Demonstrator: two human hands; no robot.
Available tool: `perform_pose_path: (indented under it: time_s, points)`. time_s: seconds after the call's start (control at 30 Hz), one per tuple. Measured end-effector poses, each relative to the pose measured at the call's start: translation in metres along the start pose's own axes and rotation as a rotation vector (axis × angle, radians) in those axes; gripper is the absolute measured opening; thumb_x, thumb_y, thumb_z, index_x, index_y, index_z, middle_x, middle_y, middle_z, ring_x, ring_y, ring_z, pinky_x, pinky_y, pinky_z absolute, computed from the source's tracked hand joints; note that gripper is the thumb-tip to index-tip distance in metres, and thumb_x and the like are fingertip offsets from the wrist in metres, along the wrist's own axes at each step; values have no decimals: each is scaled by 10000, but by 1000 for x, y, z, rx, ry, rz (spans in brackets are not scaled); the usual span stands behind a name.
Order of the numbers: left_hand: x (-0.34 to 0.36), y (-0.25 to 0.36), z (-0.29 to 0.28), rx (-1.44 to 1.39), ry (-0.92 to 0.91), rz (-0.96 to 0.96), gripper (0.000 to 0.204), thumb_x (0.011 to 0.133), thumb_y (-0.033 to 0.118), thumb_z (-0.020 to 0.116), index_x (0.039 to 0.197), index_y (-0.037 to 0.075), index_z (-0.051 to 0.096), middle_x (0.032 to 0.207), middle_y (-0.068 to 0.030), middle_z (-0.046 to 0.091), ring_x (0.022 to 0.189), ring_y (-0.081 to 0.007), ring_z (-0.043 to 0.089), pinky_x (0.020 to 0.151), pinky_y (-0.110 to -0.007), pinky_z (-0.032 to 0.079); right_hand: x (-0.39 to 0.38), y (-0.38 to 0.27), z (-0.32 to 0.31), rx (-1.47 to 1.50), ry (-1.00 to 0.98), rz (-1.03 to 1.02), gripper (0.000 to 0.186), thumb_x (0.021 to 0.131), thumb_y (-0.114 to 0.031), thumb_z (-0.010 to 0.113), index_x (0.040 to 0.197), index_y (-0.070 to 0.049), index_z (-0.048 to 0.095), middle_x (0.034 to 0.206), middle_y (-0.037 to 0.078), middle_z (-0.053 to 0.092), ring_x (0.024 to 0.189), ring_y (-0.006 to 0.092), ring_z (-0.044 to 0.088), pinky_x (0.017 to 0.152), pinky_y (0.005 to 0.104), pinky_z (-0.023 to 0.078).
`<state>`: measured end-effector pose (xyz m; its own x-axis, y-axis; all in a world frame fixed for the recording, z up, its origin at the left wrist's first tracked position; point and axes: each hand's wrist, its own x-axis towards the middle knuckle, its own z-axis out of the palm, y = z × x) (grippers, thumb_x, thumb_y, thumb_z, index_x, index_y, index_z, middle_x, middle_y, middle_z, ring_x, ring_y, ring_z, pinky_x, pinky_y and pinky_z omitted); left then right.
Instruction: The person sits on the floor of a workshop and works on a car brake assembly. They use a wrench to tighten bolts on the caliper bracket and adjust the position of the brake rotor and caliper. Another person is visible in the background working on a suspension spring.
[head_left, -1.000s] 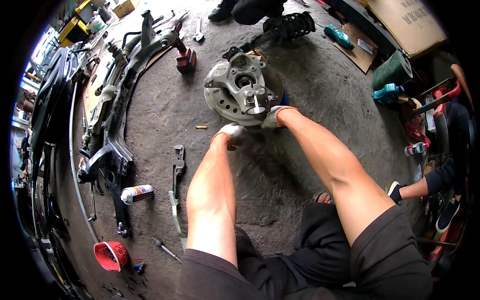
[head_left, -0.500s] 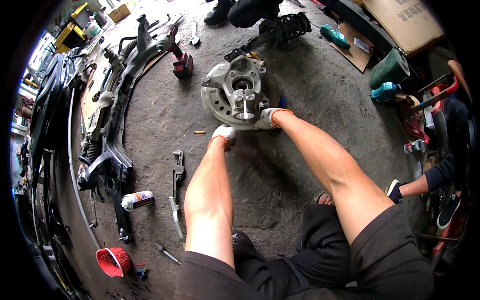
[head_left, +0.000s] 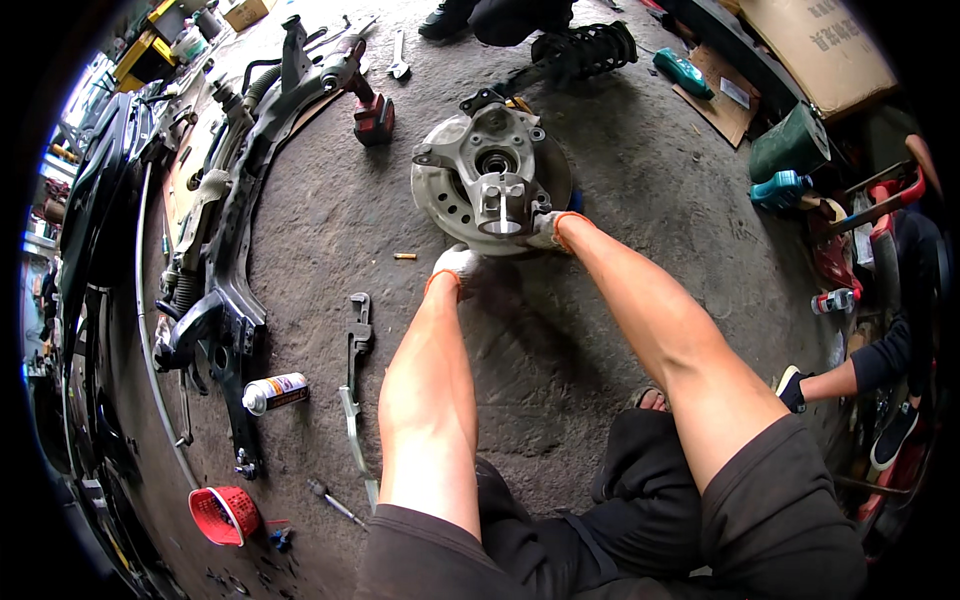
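Observation:
A steering knuckle [head_left: 490,150] with a round clamp at its near end lies over a pale brake disc [head_left: 433,190] on the floor ahead. My right hand [head_left: 546,230], in a light glove with an orange cuff, is closed against the knuckle's near right side, over the disc's edge. Its fingertips are partly hidden. My left hand [head_left: 458,264], gloved likewise, is curled just off the disc's near left edge. Its fingers are turned away, so what they hold, if anything, does not show. A small brass-coloured pin [head_left: 405,256] lies left of it.
A cordless impact wrench [head_left: 370,110], a pipe wrench [head_left: 358,335] and a spray can [head_left: 275,393] lie leftward, beside a long black subframe [head_left: 230,240]. A red basket [head_left: 222,515] stands near left. Beyond the disc lies a coil-spring strut [head_left: 585,50]. Another person's legs [head_left: 845,370] are at right.
The whole view has shifted slightly, carrying the scene a little up and right. Both hands keep nearly the same places by the disc; the right one's fingers show a little less.

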<state>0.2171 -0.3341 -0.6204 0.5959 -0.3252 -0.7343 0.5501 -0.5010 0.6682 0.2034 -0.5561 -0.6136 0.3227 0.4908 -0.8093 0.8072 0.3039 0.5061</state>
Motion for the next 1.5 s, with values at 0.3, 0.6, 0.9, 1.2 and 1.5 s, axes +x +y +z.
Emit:
perform_pose_path:
  time_s: [0.3, 0.6, 0.9, 1.2, 1.5]
  points:
    - [21, -15, -14, 90, -48, 133, 444, 871, 244, 524, 1306, 155, 518, 1056, -82, 654, 829, -233, 641, 741, -453, 507, -7, 10, -7, 42, 45, 53, 302, 1009, -200, 365, 1149, -28, 570, 1066, 51, 647, 889, 139, 570, 858, 318, 434]
    - [-4, 6, 0, -49, -80, -72, 418, 863, 280, 519, 1261, 152, 530, 1061, -74, 632, 859, -241, 636, 760, -467, 517, 39, -31, 38, 177, 2, -69, 428, 1016, -284, 326, 1331, -36, 475, 1238, 54, 597, 1046, 140, 547, 951, 315, 402]
    - [-7, -8, -8, -1, 8, -78, 419, 882, 320, 530, 1254, 128, 551, 1084, -87, 641, 883, -261, 632, 739, -458, 522, 9, -4, -17, -796, -70, -203, 617, 1008, -437, 289, 1502, -69, 301, 1491, -9, 410, 1308, 105, 387, 1091, 255, 265]
    - [5, -1, 4, 288, -15, 16, 455, 881, 231, 500, 1329, 151, 500, 1131, -129, 654, 878, -317, 668, 758, -492, 520, -14, -7, -11, 103, -45, 15, 568, 929, -435, 419, 1346, -51, 465, 1317, 42, 530, 1130, 139, 471, 973, 319, 337]
    - [19, -7, -9, 710, -13, 263, 544, 864, 128, 461, 1406, 147, 425, 1224, -164, 616, 943, -380, 662, 830, -465, 517, -16, 6, -22, 1957, -226, 445, 448, 848, -352, 547, 1125, -24, 673, 1023, 85, 701, 817, 159, 588, 755, 380, 480]
